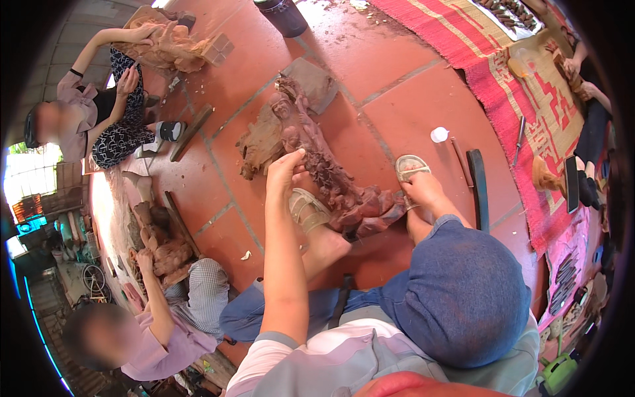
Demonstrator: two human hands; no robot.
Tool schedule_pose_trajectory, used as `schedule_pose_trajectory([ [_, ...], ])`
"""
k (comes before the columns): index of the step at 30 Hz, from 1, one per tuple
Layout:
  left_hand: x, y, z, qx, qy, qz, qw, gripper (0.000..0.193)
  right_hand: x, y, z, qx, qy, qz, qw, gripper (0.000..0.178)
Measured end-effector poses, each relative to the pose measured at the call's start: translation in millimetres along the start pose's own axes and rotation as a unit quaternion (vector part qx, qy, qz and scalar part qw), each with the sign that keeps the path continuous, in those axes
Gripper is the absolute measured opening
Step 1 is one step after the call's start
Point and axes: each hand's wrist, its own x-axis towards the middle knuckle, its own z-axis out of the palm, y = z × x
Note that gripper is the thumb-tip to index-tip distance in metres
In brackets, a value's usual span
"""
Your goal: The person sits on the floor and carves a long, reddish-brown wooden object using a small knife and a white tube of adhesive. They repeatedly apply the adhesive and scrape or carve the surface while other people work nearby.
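A dark reddish-brown wooden carving (pixel 317 159), with figures at its far end and a rocky base toward me, lies on the tiled floor between my feet. My left hand (pixel 288 171) is at its left side near the middle, fingers pinched together against the carved surface. Whatever sits between those fingertips is too small to make out. My right hand (pixel 422 188) hangs over my right knee beside my sandal (pixel 411 164), right of the base. Its fingers are curled in, and their contents are hidden. A rough piece of wood (pixel 261 142) and a brownish block (pixel 311 83) lie by the carving.
A white round container (pixel 438 135), a thin brown stick (pixel 461 162) and a dark bar (pixel 477 188) lie to the right. Beyond is a red woven mat (pixel 493 99) with a screwdriver-like tool (pixel 520 139). A dark bucket (pixel 283 16) stands far ahead. Two people with carvings sit left; others sit right.
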Motion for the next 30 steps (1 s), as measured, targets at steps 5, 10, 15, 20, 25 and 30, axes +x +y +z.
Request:
schedule_pose_trajectory([
  [5, 3.8, -3.3, -1.6, -0.009, -0.008, 0.0, 1.0, 0.029, -3.4, -8.6, 7.8, -0.048, 0.071, 0.02, 0.996, 0.018],
  [10, 2.5, -2.9, -0.6, -0.006, -0.006, 0.001, 1.0, 0.027, -0.8, -5.2, 9.8, -0.043, 0.07, 0.011, 0.997, 0.018],
  [15, 1.8, -4.9, -1.9, -0.026, -0.011, 0.002, 1.0, 0.025, -0.2, -8.9, 4.1, -0.046, 0.065, 0.016, 0.997, 0.018],
  [20, 2.9, -4.3, -0.8, -0.033, -0.02, 0.002, 0.999, 0.026, 5.3, -7.4, 3.5, -0.056, 0.058, 0.017, 0.997, 0.02],
  [25, 1.2, -3.7, 0.3, -0.018, -0.001, 0.003, 1.0, 0.025, 4.0, -8.8, 0.2, -0.055, 0.052, 0.007, 0.997, 0.022],
  [30, 2.1, -3.6, 2.4, -0.015, 0.001, 0.003, 1.0, 0.026, 4.3, -8.1, -1.6, -0.055, 0.032, 0.022, 0.998, 0.023],
])
